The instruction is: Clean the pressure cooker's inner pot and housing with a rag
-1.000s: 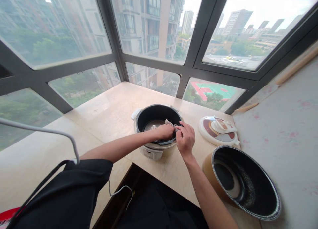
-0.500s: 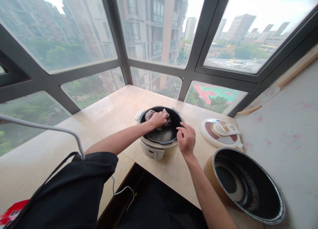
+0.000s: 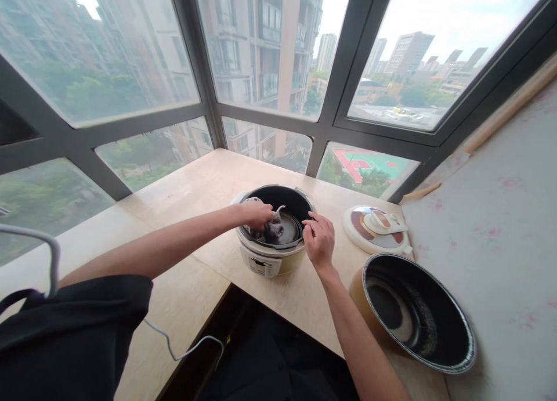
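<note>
My left hand (image 3: 257,214) reaches into the electric pressure cooker (image 3: 287,264), closed around a crumpled grey-brown cloth (image 3: 275,227). The cloth lies against the left front part of the dark inside, and part of it is hidden under the hand. The round metal bottom (image 3: 289,229) shows beside it. At the cooker's right rim is my right hand (image 3: 319,238), its curled fingers over the edge and holding the rim.
The cooker's lid (image 3: 376,230) lies on the pale counter (image 3: 209,186) to the right. Nearer me stands a dark inner pot (image 3: 418,314), tilted. A white cable (image 3: 187,351) hangs over the front. Windows (image 3: 270,53) surround the counter; a papered wall (image 3: 500,244) stands at right.
My left hand has moved the cloth from the back of the cooker to its left front side. My right hand stays at the right rim. The whole view has shifted slightly.
</note>
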